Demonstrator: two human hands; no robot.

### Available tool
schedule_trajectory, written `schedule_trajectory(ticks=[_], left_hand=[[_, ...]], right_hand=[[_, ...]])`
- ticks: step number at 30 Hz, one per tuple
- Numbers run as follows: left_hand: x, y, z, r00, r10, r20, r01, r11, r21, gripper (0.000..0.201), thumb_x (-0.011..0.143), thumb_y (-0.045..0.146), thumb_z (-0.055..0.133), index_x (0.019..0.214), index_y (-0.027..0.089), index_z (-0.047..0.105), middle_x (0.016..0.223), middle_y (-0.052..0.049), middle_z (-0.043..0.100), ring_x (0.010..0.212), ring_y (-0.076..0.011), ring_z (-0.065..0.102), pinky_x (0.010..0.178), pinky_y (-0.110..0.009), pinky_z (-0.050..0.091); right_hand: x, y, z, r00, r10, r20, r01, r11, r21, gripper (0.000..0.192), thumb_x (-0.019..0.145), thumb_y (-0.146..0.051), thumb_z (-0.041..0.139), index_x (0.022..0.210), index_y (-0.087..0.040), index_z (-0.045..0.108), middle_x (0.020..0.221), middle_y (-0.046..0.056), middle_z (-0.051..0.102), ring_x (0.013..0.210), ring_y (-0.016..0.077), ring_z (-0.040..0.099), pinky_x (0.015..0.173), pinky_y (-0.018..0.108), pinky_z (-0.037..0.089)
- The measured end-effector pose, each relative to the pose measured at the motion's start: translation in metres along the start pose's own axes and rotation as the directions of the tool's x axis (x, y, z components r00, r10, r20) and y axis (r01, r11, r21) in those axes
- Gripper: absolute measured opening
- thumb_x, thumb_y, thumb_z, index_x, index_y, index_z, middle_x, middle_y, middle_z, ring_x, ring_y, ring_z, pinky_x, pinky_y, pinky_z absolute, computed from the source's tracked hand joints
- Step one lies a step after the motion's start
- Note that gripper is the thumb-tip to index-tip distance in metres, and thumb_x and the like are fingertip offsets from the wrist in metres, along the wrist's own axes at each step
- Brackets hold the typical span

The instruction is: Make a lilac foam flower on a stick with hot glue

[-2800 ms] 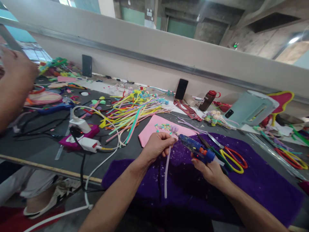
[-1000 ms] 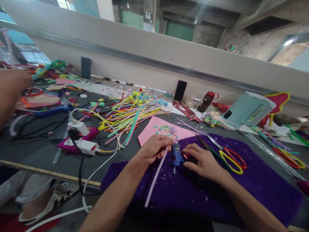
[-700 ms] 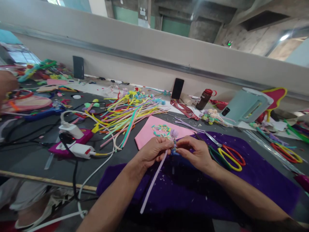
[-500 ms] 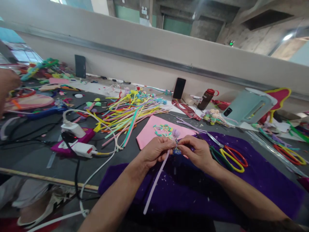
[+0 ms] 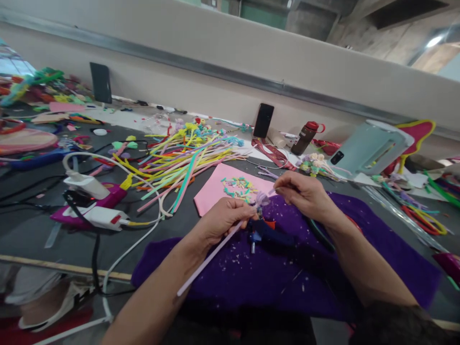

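Observation:
My left hand [image 5: 224, 219] grips a pale lilac stem [image 5: 201, 266] that slants down-left over the purple cloth [image 5: 273, 282]. A small lilac flower head [image 5: 262, 198] tops the stem just past my fingers. My right hand [image 5: 305, 193] is up and to the right of it, its fingertips pinched on a thin lilac strip [image 5: 271, 191] that leads to the flower head. A blue glue gun [image 5: 266, 230] lies on the cloth directly under the flower, held by neither hand. A pink sheet [image 5: 210, 194] with small coloured bits [image 5: 237, 187] lies just beyond.
A pile of coloured strips [image 5: 179, 163] spreads behind the pink sheet. A power strip with plugs and cables [image 5: 91, 206] sits left. A phone [image 5: 263, 120], a bottle [image 5: 305, 136] and a pale green container [image 5: 370, 148] stand by the wall. Another person's shoe [image 5: 53, 299] is low left.
My right hand laid the glue gun on the cloth, came to the flower head, then moved up and right pinching a strip. My left hand keeps the stem. The view tilted down.

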State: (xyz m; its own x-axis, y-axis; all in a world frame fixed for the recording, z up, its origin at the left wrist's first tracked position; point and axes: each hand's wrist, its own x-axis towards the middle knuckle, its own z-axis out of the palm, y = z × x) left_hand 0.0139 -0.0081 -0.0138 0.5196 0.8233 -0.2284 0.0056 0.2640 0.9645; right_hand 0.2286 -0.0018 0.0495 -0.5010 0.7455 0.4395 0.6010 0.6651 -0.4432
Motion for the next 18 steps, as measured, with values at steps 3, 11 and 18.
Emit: schedule_trajectory(ticks=[3,11,18], left_hand=[[0.0010,0.0005,0.0024,1.000,0.021,-0.021,-0.019,0.995,0.099,0.025,0.070,0.036,0.061,0.068,0.012,0.064,0.045,0.003,0.048,0.035,-0.0031,0.032,0.036,-0.020,0.017],[-0.0008,0.0092,0.0082,0.997,0.056,-0.052,-0.037,0.949,0.314,0.023,0.070,0.032,0.058,0.060,0.012,0.064,0.041,0.004,0.047,0.039,-0.0055,0.037,0.042,-0.021,0.025],[0.0004,0.0048,0.0079,0.996,0.080,-0.042,-0.062,0.942,0.331,0.027,0.070,0.037,0.057,0.059,0.014,0.064,0.046,0.002,0.052,0.043,-0.0070,0.042,0.045,-0.020,0.029]], right_hand=[[0.0021,0.0048,0.0015,0.997,-0.067,0.040,0.069,0.997,-0.042,0.008,0.085,-0.015,0.050,0.085,-0.017,0.057,0.078,0.001,0.058,0.070,0.0100,0.053,0.064,0.023,0.041],[0.0012,0.0011,0.0047,0.982,-0.144,0.123,0.163,0.974,-0.161,0.010,0.084,-0.014,0.050,0.085,-0.017,0.060,0.086,0.004,0.059,0.079,0.0137,0.056,0.069,0.026,0.044],[0.0005,-0.0016,0.0040,0.964,-0.210,0.164,0.238,0.954,-0.181,0.011,0.086,-0.017,0.050,0.085,-0.017,0.061,0.085,0.005,0.059,0.078,0.0132,0.056,0.068,0.025,0.045]])
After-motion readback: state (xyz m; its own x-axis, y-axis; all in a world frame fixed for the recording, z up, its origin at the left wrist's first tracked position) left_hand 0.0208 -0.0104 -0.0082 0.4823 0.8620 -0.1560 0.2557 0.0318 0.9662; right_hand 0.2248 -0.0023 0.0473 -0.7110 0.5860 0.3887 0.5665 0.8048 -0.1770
